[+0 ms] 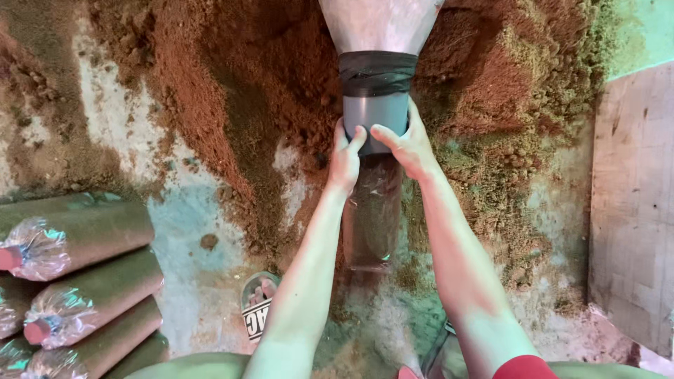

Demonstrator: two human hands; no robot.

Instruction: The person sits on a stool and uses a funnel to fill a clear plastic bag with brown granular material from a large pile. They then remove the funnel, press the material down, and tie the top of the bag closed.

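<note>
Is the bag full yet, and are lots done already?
Done: several filled bags lie stacked at the left. In hand: the left hand and right hand hold a clear bag up around the grey spout. It looks mostly empty. Left: brown loose material heaped on the floor.

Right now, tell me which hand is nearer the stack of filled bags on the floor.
Left. The left hand holds the clear bag at the grey spout on the side toward the stacked bags; the right hand holds the far side.
</note>
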